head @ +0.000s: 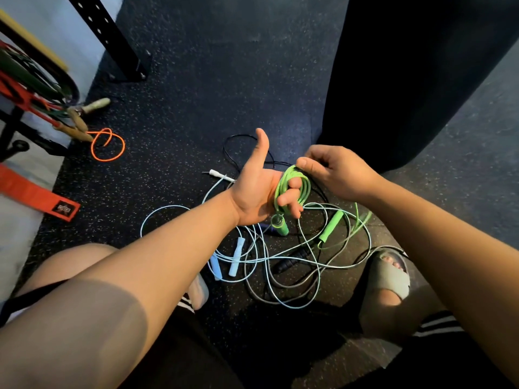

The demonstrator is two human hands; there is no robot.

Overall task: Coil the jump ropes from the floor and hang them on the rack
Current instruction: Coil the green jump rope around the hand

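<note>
— How far?
— Early: left hand (254, 189) grips green rope (280, 186) coils round its fingers, right hand (334, 172) pinches the strand above them.
— Others?
— Blue rope (235, 259), black rope (289, 262) tangled beneath; uncoiled, unhung.

A gym, clearly: black speckled rubber floor (224, 80) underfoot, a black steel upright punched with holes (106, 35) bolted down at eleven o'clock, red and green resistance bands (28, 88) hanging at nine, tangled pale blue, green and black jump ropes (237, 256) at five.
</note>
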